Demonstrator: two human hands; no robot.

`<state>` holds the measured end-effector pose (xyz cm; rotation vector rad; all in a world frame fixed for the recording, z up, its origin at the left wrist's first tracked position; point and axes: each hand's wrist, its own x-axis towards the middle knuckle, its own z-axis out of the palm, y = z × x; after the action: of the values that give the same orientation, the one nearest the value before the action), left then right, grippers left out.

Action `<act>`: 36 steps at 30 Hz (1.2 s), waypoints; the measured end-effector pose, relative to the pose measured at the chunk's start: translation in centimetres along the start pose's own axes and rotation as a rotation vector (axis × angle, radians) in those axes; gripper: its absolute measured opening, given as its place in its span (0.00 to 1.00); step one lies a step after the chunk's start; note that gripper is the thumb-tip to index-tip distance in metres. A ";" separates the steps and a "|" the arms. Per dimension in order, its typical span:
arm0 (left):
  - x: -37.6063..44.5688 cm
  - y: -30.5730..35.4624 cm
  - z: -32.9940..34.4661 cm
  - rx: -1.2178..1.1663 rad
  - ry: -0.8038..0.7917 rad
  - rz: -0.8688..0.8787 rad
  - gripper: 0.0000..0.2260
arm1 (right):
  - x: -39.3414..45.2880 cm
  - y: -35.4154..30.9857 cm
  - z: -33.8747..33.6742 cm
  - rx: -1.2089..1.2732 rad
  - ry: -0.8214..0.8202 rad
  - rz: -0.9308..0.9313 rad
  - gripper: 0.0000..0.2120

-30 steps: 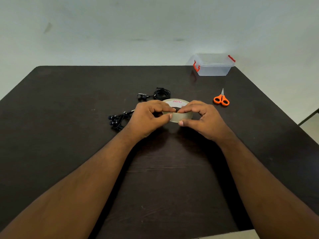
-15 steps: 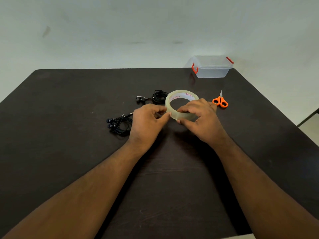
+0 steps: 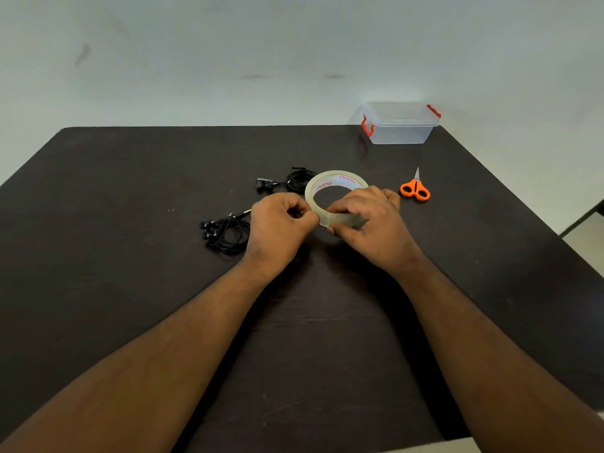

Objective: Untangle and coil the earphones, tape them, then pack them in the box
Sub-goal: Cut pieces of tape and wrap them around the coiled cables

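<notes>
A roll of clear tape [image 3: 330,184] is held tilted above the dark table [image 3: 130,191]. My right hand [image 3: 369,223] grips its near rim. At the roll's left edge, the thumb and fingers of my left hand [image 3: 277,223] pinch where the tape end lies. One black coiled earphone set [image 3: 225,232] lies just left of my left hand. A second black coiled set [image 3: 294,181] lies behind the roll. The clear box [image 3: 398,125] with red latches stands open at the table's far right.
Orange-handled scissors [image 3: 415,189] lie right of my right hand, blades pointing away. The table's far edge meets a pale wall; its right edge drops off near the box and scissors.
The tape roll has been lifted and tilted up, so its inner core faces me. Both hands stayed on it and the left fingers now pinch at its left edge.
</notes>
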<state>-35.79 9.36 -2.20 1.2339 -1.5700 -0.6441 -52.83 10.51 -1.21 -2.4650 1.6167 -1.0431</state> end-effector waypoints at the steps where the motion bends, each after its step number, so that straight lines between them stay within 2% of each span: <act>1: 0.1 0.0 0.0 -0.032 -0.020 -0.008 0.03 | 0.0 0.1 -0.1 0.036 0.000 0.003 0.10; 4: 0.5 0.0 -0.4 -0.212 -0.121 -0.035 0.05 | 0.1 0.1 -0.5 0.204 0.022 0.044 0.10; 6: 0.5 -0.1 -0.7 -0.314 -0.219 -0.053 0.06 | 0.2 0.1 -0.5 0.219 -0.032 0.067 0.12; 8: 0.5 -0.3 -0.9 -0.380 -0.299 -0.096 0.07 | 0.2 0.1 -0.5 0.227 -0.102 0.053 0.10; 11: 0.8 -0.6 -1.2 -0.448 -0.364 -0.179 0.10 | 0.4 1.3 -1.4 0.234 -0.143 0.044 0.08; 14: 1.0 -0.8 -1.8 -0.462 -0.449 -0.227 0.15 | 0.0 3.3 -3.1 0.282 -0.254 0.132 0.09; 16: 1.3 -1.0 -2.4 -0.446 -0.477 -0.237 0.15 | -0.4 4.7 -4.4 0.291 -0.308 0.173 0.09; 18: 1.3 -1.1 -2.8 -0.396 -0.491 -0.225 0.11 | -0.8 5.9 -5.3 0.245 -0.359 0.230 0.09; 20: 1.1 -0.9 -2.7 -0.294 -0.503 -0.183 0.09 | -1.0 5.9 -5.2 0.114 -0.348 0.286 0.03; 21: 0.9 -0.8 -2.4 -0.230 -0.509 -0.156 0.08 | -0.9 5.4 -4.6 0.001 -0.291 0.282 0.06; 23: 0.7 -0.7 -2.1 -0.129 -0.524 -0.107 0.07 | -0.6 3.9 -2.8 -0.237 -0.176 0.203 0.21; 24: 0.6 -0.7 -2.1 -0.106 -0.531 -0.095 0.07 | -0.4 3.1 -2.1 -0.295 -0.151 0.141 0.23; 25: 0.7 -0.7 -2.1 -0.093 -0.535 -0.090 0.06 | -0.2 2.6 -1.6 -0.297 -0.164 0.109 0.22; 28: 0.8 -0.7 -2.4 -0.038 -0.547 -0.062 0.05 | 0.1 3.1 -2.0 -0.065 -0.211 0.171 0.12; 32: 0.8 -0.6 -2.6 0.079 -0.561 0.001 0.05 | -0.9 5.2 -4.1 0.297 -0.285 0.367 0.11; 36: 1.3 -1.0 -3.3 0.105 -0.502 0.011 0.05 | -1.8 7.0 -5.5 0.331 -0.237 0.468 0.09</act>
<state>-32.35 8.36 -1.32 1.1955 -2.0424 -0.9252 -61.85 10.51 -0.37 -1.8014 1.6651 -0.8294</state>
